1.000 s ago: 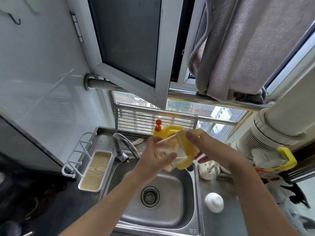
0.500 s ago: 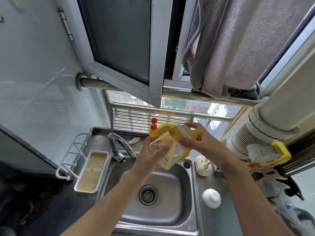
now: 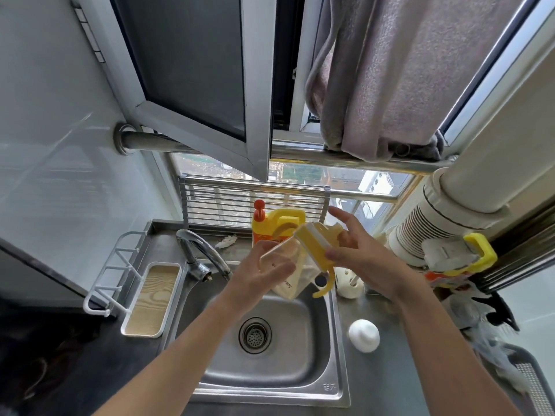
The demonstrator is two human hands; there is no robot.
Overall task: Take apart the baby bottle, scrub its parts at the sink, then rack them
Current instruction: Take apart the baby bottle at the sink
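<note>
Both hands hold the bottle (image 3: 289, 285) in the air over the sink (image 3: 327, 385), in front of the yellow jug (image 3: 280, 225). The left hand (image 3: 264, 271) wraps its fingers round the clear body from the left. The right hand (image 3: 360, 253) pinches the yellow collar (image 3: 310, 246) — thumb on the near face, other fingers behind, forefinger sticking out straight above. The bottle's long axis is tilted: base low and toward the person, collar end up and away to the right. So the collar lies at the right hand and the body at the left. One handle (image 3: 324, 288) hangs down from the collar. The step looks like unscrewing — the right hand turning the collar about that axis while the left steadies the body. Whether the thread is already loose cannot be told.
</note>
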